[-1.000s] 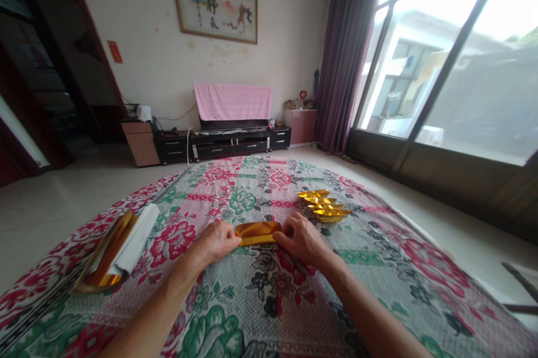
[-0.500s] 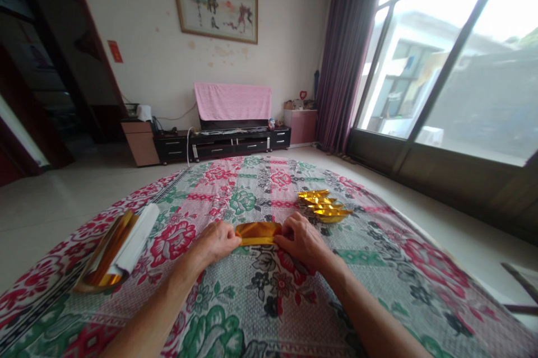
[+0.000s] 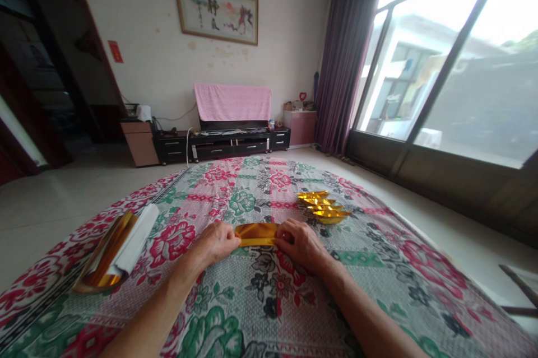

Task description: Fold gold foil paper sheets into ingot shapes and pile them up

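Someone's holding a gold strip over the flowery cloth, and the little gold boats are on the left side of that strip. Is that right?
Not quite: the little gold boats are to the right of the gold strip, as the head view shows. Someone is indeed holding the strip over the flowery cloth.

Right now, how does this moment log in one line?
left hand: pinches left end of folded gold paper strip | right hand: pinches its right end | beyond, right: shiny gold boat-shaped paper pieces
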A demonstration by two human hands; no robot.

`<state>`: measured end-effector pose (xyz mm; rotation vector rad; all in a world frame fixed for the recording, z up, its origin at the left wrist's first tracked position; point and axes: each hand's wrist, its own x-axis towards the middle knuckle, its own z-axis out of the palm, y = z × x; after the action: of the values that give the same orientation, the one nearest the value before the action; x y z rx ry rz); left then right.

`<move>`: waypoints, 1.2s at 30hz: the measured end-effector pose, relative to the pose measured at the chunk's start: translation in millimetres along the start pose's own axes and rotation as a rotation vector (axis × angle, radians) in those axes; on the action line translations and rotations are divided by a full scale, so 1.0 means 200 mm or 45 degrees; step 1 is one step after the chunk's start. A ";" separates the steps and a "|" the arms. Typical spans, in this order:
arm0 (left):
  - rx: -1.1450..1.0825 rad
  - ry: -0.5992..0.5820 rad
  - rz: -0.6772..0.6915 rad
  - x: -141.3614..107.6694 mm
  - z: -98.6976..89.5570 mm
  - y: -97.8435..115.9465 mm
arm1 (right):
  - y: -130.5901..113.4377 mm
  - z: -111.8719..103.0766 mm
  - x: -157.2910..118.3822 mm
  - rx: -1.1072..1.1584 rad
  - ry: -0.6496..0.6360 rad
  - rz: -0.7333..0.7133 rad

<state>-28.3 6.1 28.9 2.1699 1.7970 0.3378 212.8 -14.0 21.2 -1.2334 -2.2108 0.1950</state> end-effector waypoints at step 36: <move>-0.009 -0.015 -0.015 -0.01 -0.02 0.02 | -0.02 0.00 0.07 -0.175 -0.110 0.195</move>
<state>-26.5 3.2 34.4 2.1510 1.7992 0.3271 205.1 -5.4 29.0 -1.4971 -2.2344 0.1622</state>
